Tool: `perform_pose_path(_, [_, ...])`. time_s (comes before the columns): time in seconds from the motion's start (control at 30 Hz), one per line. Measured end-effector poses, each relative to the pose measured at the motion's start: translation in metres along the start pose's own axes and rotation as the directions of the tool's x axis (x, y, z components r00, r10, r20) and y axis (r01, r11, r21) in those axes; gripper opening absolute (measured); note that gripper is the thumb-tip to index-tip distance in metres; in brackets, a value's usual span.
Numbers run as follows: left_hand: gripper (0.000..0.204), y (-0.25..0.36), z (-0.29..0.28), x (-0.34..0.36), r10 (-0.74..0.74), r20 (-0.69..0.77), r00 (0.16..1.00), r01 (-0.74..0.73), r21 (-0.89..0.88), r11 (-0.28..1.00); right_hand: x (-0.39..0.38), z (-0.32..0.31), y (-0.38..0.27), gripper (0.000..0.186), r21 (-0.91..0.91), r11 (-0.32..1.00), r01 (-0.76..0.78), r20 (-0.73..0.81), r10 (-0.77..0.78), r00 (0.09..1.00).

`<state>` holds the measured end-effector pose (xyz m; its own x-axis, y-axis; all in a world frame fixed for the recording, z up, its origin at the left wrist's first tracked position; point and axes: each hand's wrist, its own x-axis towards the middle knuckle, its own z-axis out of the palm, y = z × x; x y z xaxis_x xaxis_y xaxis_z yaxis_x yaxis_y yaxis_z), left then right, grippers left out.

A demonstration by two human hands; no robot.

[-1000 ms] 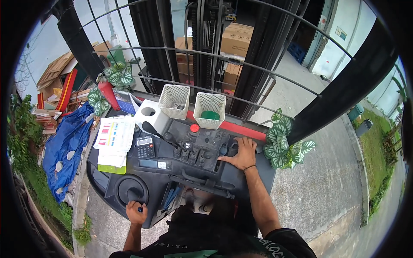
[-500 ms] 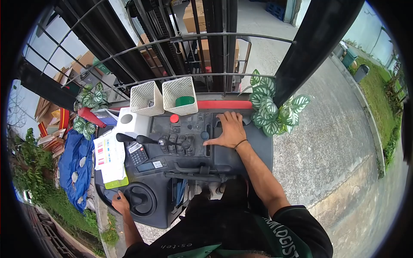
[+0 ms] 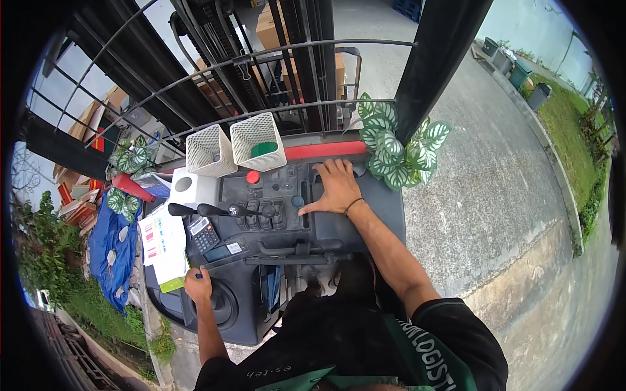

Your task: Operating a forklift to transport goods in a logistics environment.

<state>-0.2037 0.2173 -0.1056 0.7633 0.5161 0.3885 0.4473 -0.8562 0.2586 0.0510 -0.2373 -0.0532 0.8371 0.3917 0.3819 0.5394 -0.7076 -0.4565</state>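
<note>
At the lower left, my left hand (image 3: 198, 287) is closed round the small dark spinner knob (image 3: 199, 276) on the rim of a black steering wheel (image 3: 225, 313). My right hand (image 3: 338, 189) rests palm down on the dark forklift console (image 3: 267, 186), fingers spread and grasping nothing. Its thumb points at a round dark button (image 3: 297, 201) beside a slot. Between the two hands stand several black-knobbed levers (image 3: 238, 210). A red emergency button (image 3: 253, 176) sits above them.
White mesh baskets (image 3: 259, 140), a white tissue box (image 3: 194, 189), papers (image 3: 163, 238) and a calculator (image 3: 203, 233) crowd the console's left. Leafy plants (image 3: 391, 153) stand at the right corner. Beyond a wire guard (image 3: 313, 104) rises the black mast, with cartons behind; concrete pavement (image 3: 482, 195) lies to the right.
My left hand has swung up and right with the wheel's knob, now over the wheel's upper part. My right hand keeps its place on the console. The surroundings have shifted as the view turned.
</note>
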Motion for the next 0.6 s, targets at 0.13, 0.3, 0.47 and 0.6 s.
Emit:
perform_pose_path(0.13, [0.034,-0.053,-0.026,0.004,-0.198,-0.034,0.98,0.201,0.111,0.973,-0.006,0.006,-0.008,0.126,-0.028,0.999,0.018,-0.026,-0.019,0.999])
perform_pose_path(0.3, [0.037,-0.119,-0.052,-0.039,-0.342,-0.191,0.92,0.367,0.111,0.924,-0.002,0.021,-0.034,0.123,-0.033,0.999,-0.001,0.021,0.001,1.0])
perform_pose_path(0.47, [0.034,-0.158,-0.07,-0.125,-0.389,-0.285,0.876,0.407,0.003,0.913,-0.013,0.035,-0.078,0.115,-0.085,0.994,0.068,0.031,-0.066,0.997])
perform_pose_path(0.6, [0.03,-0.094,-0.068,-0.182,-0.156,-0.026,0.987,0.15,-0.15,0.977,-0.031,0.049,-0.095,0.106,-0.089,0.996,0.021,0.03,-0.018,0.999])
